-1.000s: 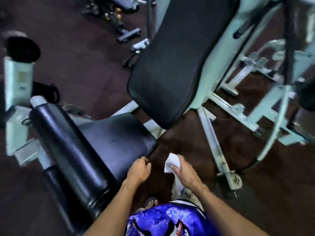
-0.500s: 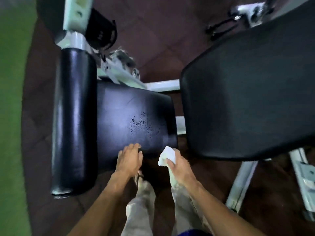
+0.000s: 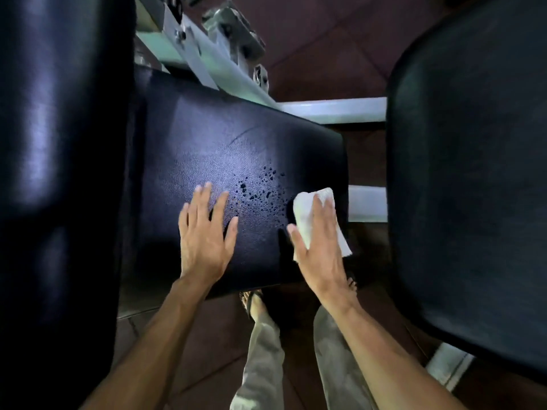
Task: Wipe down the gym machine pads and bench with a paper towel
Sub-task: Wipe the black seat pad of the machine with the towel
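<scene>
Here, left hand (image 3: 204, 238) spread flat, fingers apart, on the black seat pad (image 3: 236, 149); right hand (image 3: 321, 247) flattened over the white paper towel (image 3: 305, 214), pressed beside the droplets (image 3: 260, 190).

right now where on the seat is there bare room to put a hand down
Bare seat pad lies beyond the left hand, toward the frame and roller pad. It is crowded near the edge: droplets sit between that hand and the right hand, which presses the paper towel.

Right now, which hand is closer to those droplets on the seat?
Roughly equal. The droplets lie between the hands: left hand flat just left, right hand pressing the paper towel just right.
</scene>
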